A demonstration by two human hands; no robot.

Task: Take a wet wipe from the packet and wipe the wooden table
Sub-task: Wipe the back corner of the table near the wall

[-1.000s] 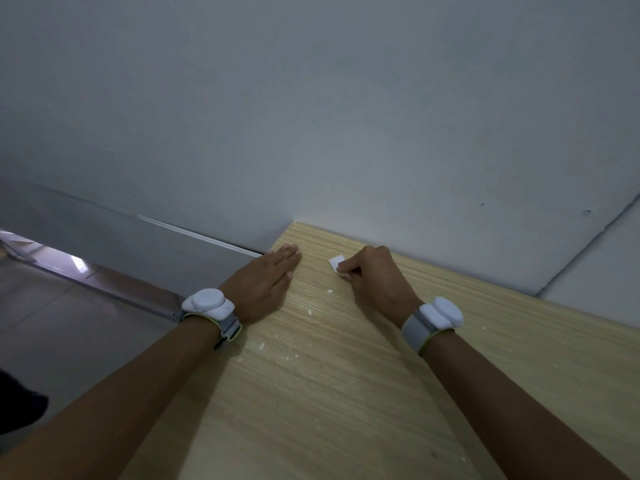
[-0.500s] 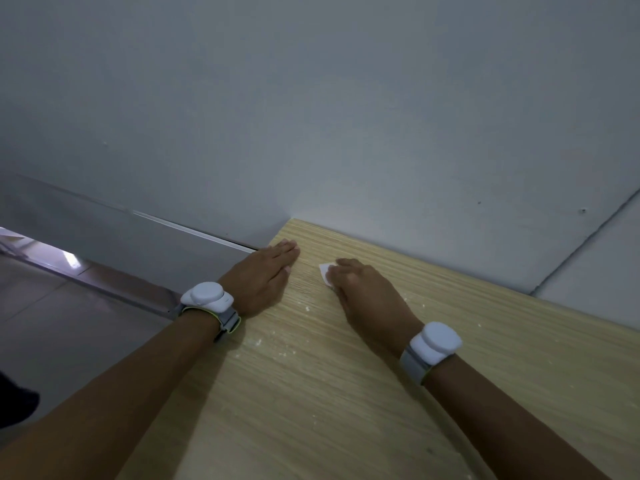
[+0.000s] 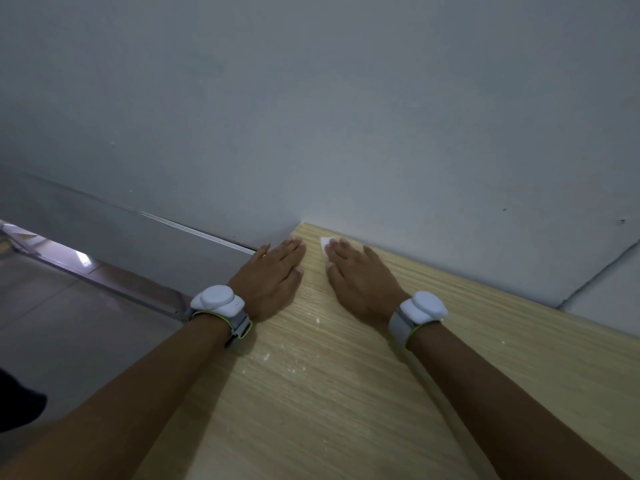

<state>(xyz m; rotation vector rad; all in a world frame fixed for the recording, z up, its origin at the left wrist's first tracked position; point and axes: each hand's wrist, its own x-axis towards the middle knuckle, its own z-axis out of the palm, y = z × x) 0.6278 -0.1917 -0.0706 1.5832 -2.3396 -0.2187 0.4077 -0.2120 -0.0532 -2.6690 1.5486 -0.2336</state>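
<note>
The light wooden table (image 3: pixel 346 393) runs from its far left corner down to the lower right. My right hand (image 3: pixel 360 275) lies flat near that corner, pressing a small white wet wipe (image 3: pixel 325 244) onto the wood; only a corner of the wipe shows past my fingertips. My left hand (image 3: pixel 273 277) rests flat on the table's left edge, fingers together, holding nothing. The wipe packet is not in view.
A grey wall (image 3: pixel 346 116) stands directly behind the table's far edge. The floor (image 3: pixel 62 306) drops away past the left edge. Small white specks (image 3: pixel 266 356) dot the wood near my left wrist. Both wrists wear white bands.
My right hand has flattened from a curled grip and slid the wipe left and up toward the far corner. My left hand has stayed at the table edge.
</note>
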